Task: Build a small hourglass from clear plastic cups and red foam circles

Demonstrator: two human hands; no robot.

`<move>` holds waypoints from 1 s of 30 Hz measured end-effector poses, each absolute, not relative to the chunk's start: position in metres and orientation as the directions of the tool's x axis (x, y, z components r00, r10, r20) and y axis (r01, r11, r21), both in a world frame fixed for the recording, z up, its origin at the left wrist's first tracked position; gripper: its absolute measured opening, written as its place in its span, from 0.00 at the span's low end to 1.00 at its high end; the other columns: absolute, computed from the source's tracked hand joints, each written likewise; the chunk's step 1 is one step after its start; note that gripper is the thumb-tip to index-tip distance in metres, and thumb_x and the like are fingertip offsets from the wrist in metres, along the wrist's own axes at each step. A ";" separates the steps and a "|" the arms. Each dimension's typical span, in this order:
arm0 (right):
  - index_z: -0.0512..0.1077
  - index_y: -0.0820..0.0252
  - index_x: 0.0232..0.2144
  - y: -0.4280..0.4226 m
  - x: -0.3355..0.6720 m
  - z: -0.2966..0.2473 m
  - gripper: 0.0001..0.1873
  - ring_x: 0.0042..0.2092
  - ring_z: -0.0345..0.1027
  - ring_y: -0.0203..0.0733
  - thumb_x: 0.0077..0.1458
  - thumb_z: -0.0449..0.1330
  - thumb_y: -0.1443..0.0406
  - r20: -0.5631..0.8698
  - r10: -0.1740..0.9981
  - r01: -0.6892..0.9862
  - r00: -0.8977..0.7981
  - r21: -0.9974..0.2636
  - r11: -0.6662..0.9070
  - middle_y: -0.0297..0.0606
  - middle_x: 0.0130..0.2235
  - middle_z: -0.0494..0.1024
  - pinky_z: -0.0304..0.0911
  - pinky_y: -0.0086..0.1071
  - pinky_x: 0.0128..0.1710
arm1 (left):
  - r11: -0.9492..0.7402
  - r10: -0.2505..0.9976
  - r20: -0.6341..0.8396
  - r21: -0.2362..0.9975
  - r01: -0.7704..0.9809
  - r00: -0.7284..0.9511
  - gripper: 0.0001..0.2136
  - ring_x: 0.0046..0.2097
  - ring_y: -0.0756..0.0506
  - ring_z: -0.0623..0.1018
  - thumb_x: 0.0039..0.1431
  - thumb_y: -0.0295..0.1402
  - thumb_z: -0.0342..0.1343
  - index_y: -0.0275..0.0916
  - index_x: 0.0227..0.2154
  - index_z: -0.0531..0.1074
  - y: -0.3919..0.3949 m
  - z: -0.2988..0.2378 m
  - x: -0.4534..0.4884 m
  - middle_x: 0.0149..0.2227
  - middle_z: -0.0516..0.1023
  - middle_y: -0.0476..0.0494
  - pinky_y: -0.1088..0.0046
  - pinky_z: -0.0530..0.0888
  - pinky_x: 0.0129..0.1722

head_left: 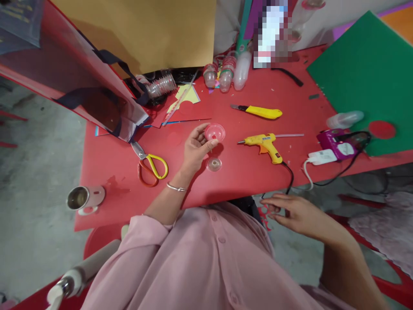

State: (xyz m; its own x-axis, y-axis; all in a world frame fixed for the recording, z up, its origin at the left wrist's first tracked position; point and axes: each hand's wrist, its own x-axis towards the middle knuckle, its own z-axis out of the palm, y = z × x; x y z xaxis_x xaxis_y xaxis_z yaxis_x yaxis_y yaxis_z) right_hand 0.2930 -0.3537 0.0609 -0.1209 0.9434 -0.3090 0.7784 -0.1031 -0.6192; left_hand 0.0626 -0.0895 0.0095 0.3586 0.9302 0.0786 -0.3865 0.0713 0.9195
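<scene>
My left hand (pixel 197 148) is closed on the rim of a small clear plastic dome lid (pixel 215 132), holding it above the table with a red spot showing at its centre. Just below it, a second round clear plastic piece (pixel 214 164) lies on the red table (pixel 193 189). Off the table's front edge hangs my right hand (pixel 292 212), its fingers loosely bent and apart, with nothing visible in them. The yellow glue gun (pixel 263 142), a pink-looking stick in its back, rests to the right of the lid. Its black cord runs down toward my right hand.
Scissors (pixel 154 168) and a metal mug (pixel 87 199) stand to the left. A yellow utility knife (pixel 261 112) lies behind the glue gun. Stacked plastic cups (pixel 227 73) line the back. At right are a purple box (pixel 337 144), a white plug (pixel 322 156) and a green board (pixel 361 77).
</scene>
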 end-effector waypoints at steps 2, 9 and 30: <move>0.84 0.51 0.35 -0.341 0.283 0.065 0.13 0.33 0.79 0.42 0.68 0.60 0.58 -0.219 0.966 0.709 -0.141 -0.703 -0.055 0.37 0.33 0.85 0.69 0.34 0.35 | 0.069 0.923 0.082 0.926 -0.372 0.376 0.30 0.47 0.45 0.82 0.43 0.44 0.79 0.46 0.50 0.77 -0.089 0.007 0.063 0.48 0.82 0.44 0.67 0.79 0.48; 0.81 0.50 0.51 -0.221 0.220 0.074 0.15 0.45 0.80 0.45 0.71 0.58 0.56 0.320 0.922 0.612 0.216 -0.781 0.128 0.39 0.46 0.86 0.71 0.37 0.46 | -0.057 0.922 0.166 0.952 -0.302 0.351 0.31 0.45 0.47 0.82 0.43 0.41 0.80 0.47 0.52 0.79 -0.091 0.008 0.057 0.45 0.83 0.47 0.71 0.78 0.47; 0.70 0.46 0.65 -0.111 0.197 0.083 0.22 0.67 0.63 0.60 0.74 0.48 0.59 0.555 0.824 0.894 0.112 -0.418 0.160 0.45 0.59 0.76 0.55 0.60 0.69 | -0.271 0.926 0.231 0.957 0.102 0.297 0.22 0.44 0.42 0.82 0.45 0.27 0.70 0.42 0.47 0.82 -0.105 0.018 0.057 0.40 0.85 0.48 0.65 0.78 0.49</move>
